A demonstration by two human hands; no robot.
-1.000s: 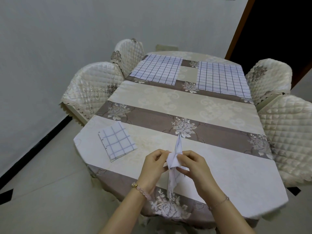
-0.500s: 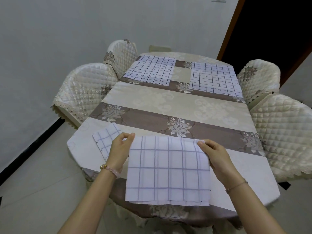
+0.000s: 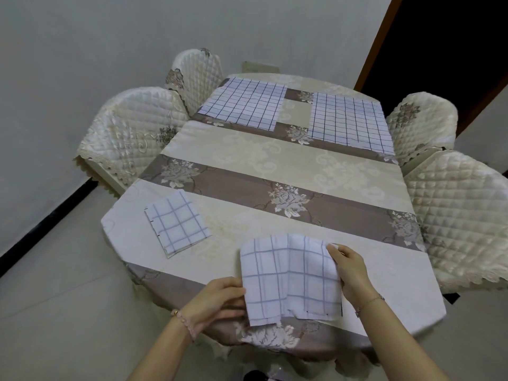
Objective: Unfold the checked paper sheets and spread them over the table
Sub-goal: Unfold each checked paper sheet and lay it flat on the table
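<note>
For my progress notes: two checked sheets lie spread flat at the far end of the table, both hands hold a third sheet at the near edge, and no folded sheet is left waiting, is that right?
Not quite. The head view shows one folded sheet still waiting on the table, left of the sheet in hand. The rest stands: two spread sheets lie at the far end, and the left hand and right hand hold the third.

plain pale walls (image 3: 82, 50) all round, a dark doorway (image 3: 453, 37) with a brown frame far right. pale tiled floor (image 3: 55, 312), black skirting (image 3: 41, 224) on the left. four quilted cream chairs: (image 3: 129, 138), (image 3: 198, 75), (image 3: 423, 119), (image 3: 461, 215).
</note>
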